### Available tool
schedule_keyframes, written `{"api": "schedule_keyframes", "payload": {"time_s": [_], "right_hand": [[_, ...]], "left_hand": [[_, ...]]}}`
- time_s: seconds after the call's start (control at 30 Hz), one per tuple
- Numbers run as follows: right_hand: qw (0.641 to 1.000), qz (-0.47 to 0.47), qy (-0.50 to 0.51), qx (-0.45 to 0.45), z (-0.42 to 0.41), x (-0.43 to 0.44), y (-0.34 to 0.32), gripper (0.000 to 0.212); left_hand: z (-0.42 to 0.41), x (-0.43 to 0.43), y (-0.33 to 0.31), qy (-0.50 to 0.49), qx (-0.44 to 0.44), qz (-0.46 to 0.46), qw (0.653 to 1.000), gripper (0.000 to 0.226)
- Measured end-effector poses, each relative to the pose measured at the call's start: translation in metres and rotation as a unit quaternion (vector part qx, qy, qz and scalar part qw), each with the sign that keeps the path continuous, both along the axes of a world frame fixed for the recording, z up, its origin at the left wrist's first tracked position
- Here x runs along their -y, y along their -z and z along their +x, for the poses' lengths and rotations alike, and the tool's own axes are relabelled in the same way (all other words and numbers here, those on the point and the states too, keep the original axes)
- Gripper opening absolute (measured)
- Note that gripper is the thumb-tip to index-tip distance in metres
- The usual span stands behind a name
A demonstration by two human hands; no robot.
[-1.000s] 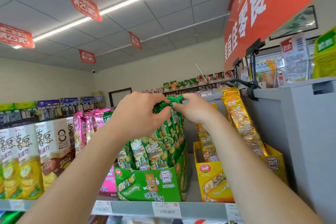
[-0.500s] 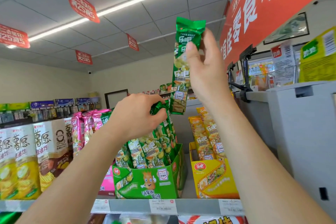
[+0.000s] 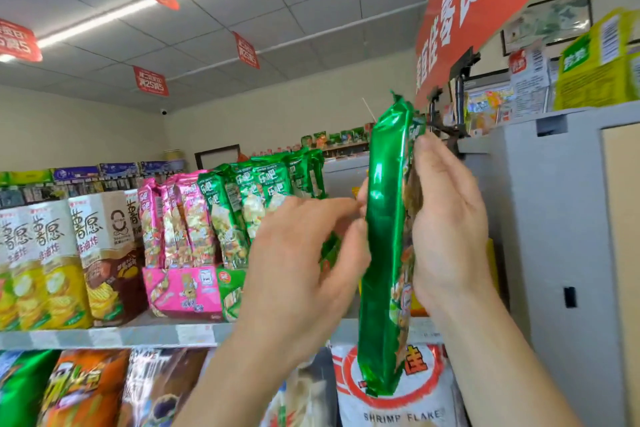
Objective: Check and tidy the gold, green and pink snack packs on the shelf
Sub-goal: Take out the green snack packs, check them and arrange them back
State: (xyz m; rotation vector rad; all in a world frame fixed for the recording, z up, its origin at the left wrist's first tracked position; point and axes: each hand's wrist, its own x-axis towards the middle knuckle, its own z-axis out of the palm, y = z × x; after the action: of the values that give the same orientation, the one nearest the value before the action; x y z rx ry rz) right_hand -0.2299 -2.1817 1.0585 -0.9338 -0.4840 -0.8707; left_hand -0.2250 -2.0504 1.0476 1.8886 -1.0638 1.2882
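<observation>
Here, green pack (image 3: 383, 218) in right hand (image 3: 446, 232).

Held green pack (image 3: 384, 236): long, glossy foil, standing upright and edge-on at centre right of the frame, with the printed face turning to the right. The right hand (image 3: 446, 229) is gripping its right side. The left hand (image 3: 301, 260) is touching its left edge, blurred.

Other green packs (image 3: 256, 198): standing upright in a row in a green box (image 3: 232, 288), centre frame.

Pink packs (image 3: 180, 218): standing upright in a pink box (image 3: 180, 291), just left of the green ones.

Yellow box (image 3: 492, 263): showing only a sliver behind the right hand; gold packs hidden.
</observation>
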Motion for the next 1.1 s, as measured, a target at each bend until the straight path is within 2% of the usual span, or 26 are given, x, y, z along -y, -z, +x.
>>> {"api": "schedule_keyframes", "payload": {"time_s": [0.07, 0.17, 0.27, 0.37, 0.53, 0.6, 0.67, 0.77, 0.97, 1.1], "right_hand": [[0.998, 0.030, -0.039, -0.044, -0.004, 0.001, 0.017, 0.057], [0.995, 0.025, -0.059, -0.071, -0.011, -0.003, 0.036, 0.050], [0.993, -0.069, 0.001, -0.093, -0.016, -0.010, 0.054, 0.036], [0.981, -0.180, 0.000, -0.074, -0.026, -0.012, 0.069, 0.036], [0.944, -0.310, -0.094, -0.068, -0.045, -0.008, 0.097, 0.047], [0.922, -0.356, -0.128, -0.083, -0.052, -0.010, 0.107, 0.043], [0.917, -0.353, -0.143, -0.120, -0.060, -0.011, 0.115, 0.034], [0.922, -0.349, -0.093, -0.137, -0.066, -0.013, 0.124, 0.033], [0.934, -0.322, -0.048, -0.149, -0.069, -0.017, 0.131, 0.043], [0.936, -0.310, -0.047, -0.162, -0.073, -0.018, 0.131, 0.043]], "left_hand": [[-0.010, 0.007, 0.027, 0.060, -0.073, -0.015, 0.995, 0.023], [-0.019, 0.016, 0.054, 0.195, -0.208, -0.077, 0.955, 0.030], [-0.025, 0.022, 0.065, 0.256, -0.268, -0.148, 0.917, 0.033], [-0.032, 0.027, 0.066, 0.288, -0.275, -0.203, 0.894, 0.028], [-0.038, 0.024, 0.052, 0.256, -0.240, -0.284, 0.892, 0.010], [-0.039, 0.021, 0.042, 0.240, -0.235, -0.308, 0.890, 0.006], [-0.039, 0.017, 0.031, 0.241, -0.254, -0.339, 0.873, 0.005], [-0.036, 0.012, 0.015, 0.240, -0.298, -0.391, 0.837, 0.018], [-0.036, 0.015, 0.009, 0.258, -0.318, -0.392, 0.824, 0.022], [-0.035, 0.015, 0.016, 0.279, -0.319, -0.358, 0.832, 0.029]]}}
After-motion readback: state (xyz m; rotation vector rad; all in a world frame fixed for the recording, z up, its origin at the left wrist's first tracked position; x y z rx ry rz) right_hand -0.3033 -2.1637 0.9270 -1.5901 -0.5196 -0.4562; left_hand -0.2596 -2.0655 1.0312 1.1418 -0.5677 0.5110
